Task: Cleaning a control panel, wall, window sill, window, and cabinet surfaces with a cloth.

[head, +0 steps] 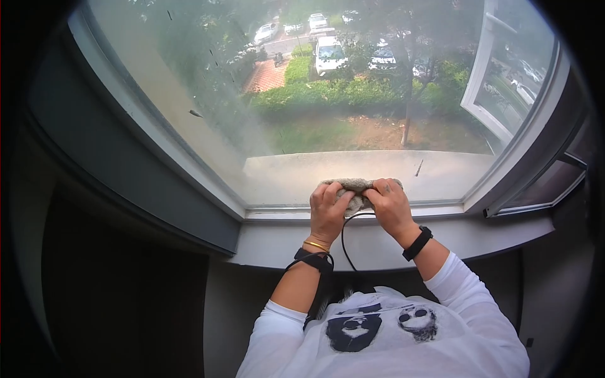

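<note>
Both of my hands grip a bunched grey-beige cloth [353, 183] at the lower part of a large window pane [227, 137]. My left hand [326, 210] has the cloth's left end, its thumb pointing inward. The right end is in my right hand [391, 204], fingers curled over the fabric. Just below the cloth runs the white bottom frame [283, 215] of the window. Smears and dark specks mark the glass, which looks hazy on the left. Whether the cloth is pressed flat against the pane is hard to tell, since my hands cover much of it.
A white windowsill [274, 241] lies under my forearms. A thin black cable [345, 241] loops between my wrists. On the right, a dark-framed window sash [539, 189] stands swung inward. Beyond the glass are parked cars, hedges and a pale ledge [307, 172].
</note>
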Available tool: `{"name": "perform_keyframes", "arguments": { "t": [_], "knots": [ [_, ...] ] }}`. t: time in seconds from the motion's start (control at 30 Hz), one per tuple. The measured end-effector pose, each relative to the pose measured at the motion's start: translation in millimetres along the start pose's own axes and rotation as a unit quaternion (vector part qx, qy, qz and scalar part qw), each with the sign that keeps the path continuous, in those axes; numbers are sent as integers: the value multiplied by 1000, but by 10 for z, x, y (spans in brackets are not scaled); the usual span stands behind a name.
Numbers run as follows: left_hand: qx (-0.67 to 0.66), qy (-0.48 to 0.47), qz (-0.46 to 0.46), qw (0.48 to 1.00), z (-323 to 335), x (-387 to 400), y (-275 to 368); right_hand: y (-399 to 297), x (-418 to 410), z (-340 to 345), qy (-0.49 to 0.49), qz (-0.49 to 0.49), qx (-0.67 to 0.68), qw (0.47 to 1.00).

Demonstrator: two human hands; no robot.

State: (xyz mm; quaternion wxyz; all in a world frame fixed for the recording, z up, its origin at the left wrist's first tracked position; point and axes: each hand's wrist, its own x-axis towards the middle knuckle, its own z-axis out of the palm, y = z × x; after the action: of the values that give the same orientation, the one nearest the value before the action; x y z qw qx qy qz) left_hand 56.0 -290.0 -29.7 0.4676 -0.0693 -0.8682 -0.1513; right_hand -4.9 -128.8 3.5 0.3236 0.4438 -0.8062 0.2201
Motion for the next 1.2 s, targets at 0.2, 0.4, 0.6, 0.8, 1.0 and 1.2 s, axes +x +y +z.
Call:
{"name": "perform_keyframes", "arguments": {
  "t": [0.2,0.4,0.6,0.8,1.0,1.2],
  "knots": [
    [-11,45,85,995,-281,845,246,147,507,-670,89,-15,-10,996],
    [13,151,130,980,-530,1597,377,175,1105,-1094,186,-46,-28,981],
    [51,269,139,952,-853,2197,347,142,1841,-1350,304,-116,-52,944],
    [65,211,108,969,-856,1946,403,28,1527,-1126,283,-95,-37,954],
    [0,80,119,990,-378,1105,369,113,620,-707,163,-28,-43,985],
    [-28,53,104,993,-351,1160,397,180,633,-831,108,1,-40,993]
  ]
}}
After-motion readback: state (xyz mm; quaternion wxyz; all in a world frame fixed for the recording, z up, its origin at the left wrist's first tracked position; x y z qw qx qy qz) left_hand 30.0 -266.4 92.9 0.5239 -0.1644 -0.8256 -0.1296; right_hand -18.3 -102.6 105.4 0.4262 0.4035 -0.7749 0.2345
